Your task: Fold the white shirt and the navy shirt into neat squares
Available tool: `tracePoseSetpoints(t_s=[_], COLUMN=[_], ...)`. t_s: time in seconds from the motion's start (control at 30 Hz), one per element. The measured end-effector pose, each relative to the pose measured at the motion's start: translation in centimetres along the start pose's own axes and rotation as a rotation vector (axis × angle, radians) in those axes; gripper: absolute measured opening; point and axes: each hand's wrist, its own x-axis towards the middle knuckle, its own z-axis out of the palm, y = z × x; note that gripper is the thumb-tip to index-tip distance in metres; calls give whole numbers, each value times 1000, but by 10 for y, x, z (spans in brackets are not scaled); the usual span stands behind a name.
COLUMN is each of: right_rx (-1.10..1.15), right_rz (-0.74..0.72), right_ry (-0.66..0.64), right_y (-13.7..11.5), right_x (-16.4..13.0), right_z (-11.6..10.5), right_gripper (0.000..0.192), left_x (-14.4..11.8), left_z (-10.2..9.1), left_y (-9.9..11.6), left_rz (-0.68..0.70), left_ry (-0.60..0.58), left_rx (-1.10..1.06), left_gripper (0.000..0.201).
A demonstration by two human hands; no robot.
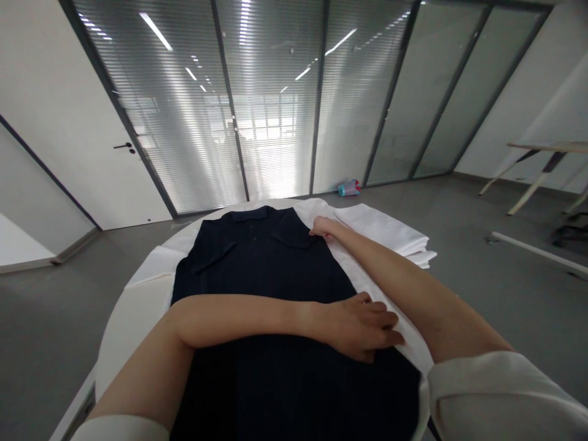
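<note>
A dark navy shirt [266, 269] lies flat on a round white table [124, 318], collar at the far end, both sleeves folded inward. My left hand [362, 327] reaches across my body and rests flat on the shirt's right edge, fingers together. My right hand [324, 226] is stretched out to the far right shoulder of the shirt, its fingers curled at the folded edge of the fabric. Whether it pinches the cloth is hard to tell.
A stack of folded white cloth [390, 236] lies at the table's right side. On the grey floor by the glass wall is a small pink and blue object [349, 187]. A trestle table [546, 162] stands at the right.
</note>
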Motion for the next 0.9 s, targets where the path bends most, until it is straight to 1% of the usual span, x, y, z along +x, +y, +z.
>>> tracePoseSetpoints(t_s=[0.1,0.13,0.2,0.27,0.4,0.5,0.6,0.7,0.8,0.9], right_rx=[76,99,141,181,256,277,255,211,171,147], right_rz=[-38,-54,-88,-129,-250,-377,-492,-550,-557,-547], right_ry=[40,56,96,144,254,297,258,213,205,210], right_y=[-1,-3,-7,-14,-42,-73,-102,-123,-135,-140], right_x=[-5,-7,-10,-13,-14,-17,-22,-29,-33,-33], right_z=[0,-1,-3,-5,-4,7,26,46,55,55], right_gripper=[34,32,27,24,22,20,17,15,15,15], left_x=[-13,-19,-35,-53,-90,-115,-133,-146,-154,-159], left_z=[-9,-13,-22,-31,-43,-41,-36,-34,-33,-26], left_y=[0,2,8,17,39,58,78,92,95,92], left_rz=[23,22,11,-13,-103,-194,-262,-308,-347,-332], left_ry=[73,94,119,118,85,78,74,80,79,73], left_rx=[47,70,121,159,154,90,17,-19,-63,-118], left_gripper=[24,22,24,26,21,17,13,12,8,13])
